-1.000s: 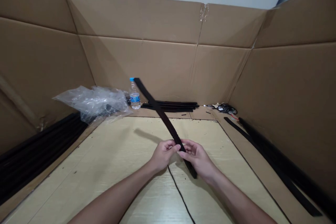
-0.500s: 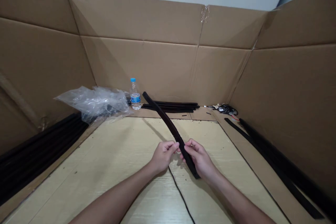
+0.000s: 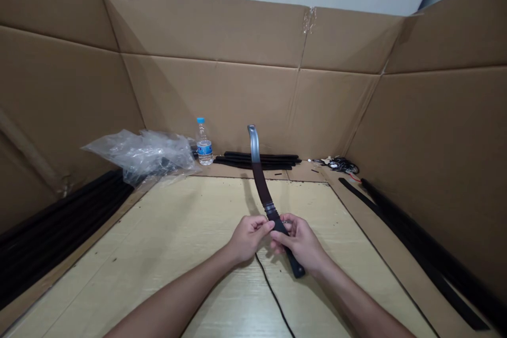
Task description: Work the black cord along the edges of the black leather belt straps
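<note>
A long, dark, curved strip (image 3: 262, 183) rises away from me at a slant over the table. Its far end shines grey, and a ribbed band crosses it just above my fingers. My left hand (image 3: 250, 235) pinches it from the left, thumb and fingertips closed at its edge. From the right, my right hand (image 3: 299, 240) grips the same strip, thumb across the front and fingers partly hidden behind. The strip's near end sticks out below the right hand. A thin black cable (image 3: 273, 296) runs from under the hands toward me.
Cardboard walls (image 3: 214, 95) enclose the pale table (image 3: 158, 253). At the back are a water bottle (image 3: 205, 147), a clear plastic bag (image 3: 146, 153), a pile of dark strips (image 3: 277, 160) and tangled wires (image 3: 343, 165). More dark strips lie left (image 3: 59, 222) and right (image 3: 412, 253).
The strip has turned in my hands. Its far end swung right and a shiny face now shows. The hands have shifted only slightly and keep their hold.
</note>
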The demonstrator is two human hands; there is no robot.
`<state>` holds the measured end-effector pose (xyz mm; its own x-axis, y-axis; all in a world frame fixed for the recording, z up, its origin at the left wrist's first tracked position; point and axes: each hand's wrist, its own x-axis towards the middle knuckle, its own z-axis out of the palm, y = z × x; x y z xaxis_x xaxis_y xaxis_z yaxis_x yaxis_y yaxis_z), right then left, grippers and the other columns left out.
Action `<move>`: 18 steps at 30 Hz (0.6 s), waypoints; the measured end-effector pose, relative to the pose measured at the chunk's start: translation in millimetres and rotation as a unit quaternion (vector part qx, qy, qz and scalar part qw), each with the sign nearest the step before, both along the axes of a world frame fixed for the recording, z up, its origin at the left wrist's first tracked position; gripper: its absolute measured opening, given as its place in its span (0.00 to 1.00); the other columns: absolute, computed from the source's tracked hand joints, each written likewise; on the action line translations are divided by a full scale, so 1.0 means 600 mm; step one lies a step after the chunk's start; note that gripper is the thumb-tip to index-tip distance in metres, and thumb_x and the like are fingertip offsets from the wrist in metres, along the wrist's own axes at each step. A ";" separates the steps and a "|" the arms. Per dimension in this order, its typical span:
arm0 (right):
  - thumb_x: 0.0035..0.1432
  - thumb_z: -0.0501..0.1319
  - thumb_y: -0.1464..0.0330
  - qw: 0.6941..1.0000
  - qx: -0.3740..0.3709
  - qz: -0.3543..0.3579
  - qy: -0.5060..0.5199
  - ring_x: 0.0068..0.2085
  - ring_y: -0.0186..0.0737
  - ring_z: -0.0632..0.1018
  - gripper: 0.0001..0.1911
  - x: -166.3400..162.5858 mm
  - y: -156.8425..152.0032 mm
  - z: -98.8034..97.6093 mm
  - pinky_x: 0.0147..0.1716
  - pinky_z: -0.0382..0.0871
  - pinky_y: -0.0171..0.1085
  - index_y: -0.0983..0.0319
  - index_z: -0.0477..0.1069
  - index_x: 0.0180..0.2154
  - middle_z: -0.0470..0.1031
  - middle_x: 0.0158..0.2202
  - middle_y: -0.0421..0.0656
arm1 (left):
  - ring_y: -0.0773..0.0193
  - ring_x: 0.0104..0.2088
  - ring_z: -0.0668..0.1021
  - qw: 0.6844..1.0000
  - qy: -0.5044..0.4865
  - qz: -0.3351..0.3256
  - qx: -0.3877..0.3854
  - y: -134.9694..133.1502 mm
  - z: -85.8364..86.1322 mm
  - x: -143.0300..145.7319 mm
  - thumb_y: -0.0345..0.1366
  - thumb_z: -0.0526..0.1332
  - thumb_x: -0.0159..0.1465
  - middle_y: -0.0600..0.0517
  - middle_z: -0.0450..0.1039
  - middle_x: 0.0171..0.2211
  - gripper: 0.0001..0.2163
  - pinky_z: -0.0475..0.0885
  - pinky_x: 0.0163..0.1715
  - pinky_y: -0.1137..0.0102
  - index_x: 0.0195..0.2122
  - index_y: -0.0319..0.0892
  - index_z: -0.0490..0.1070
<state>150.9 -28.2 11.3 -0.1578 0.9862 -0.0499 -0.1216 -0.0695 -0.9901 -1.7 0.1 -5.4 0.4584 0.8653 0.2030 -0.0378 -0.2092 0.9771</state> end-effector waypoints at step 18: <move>0.55 0.58 0.48 0.994 0.062 -0.019 -0.093 0.17 0.30 0.66 0.24 0.011 0.008 -0.006 0.18 0.58 0.31 0.64 0.70 0.25 0.68 0.18 0.38 | 0.63 0.25 0.76 0.998 -0.040 -0.002 -0.053 0.001 -0.001 0.016 0.52 0.60 0.59 0.51 0.73 0.23 0.18 0.69 0.30 0.70 0.27 0.39 0.66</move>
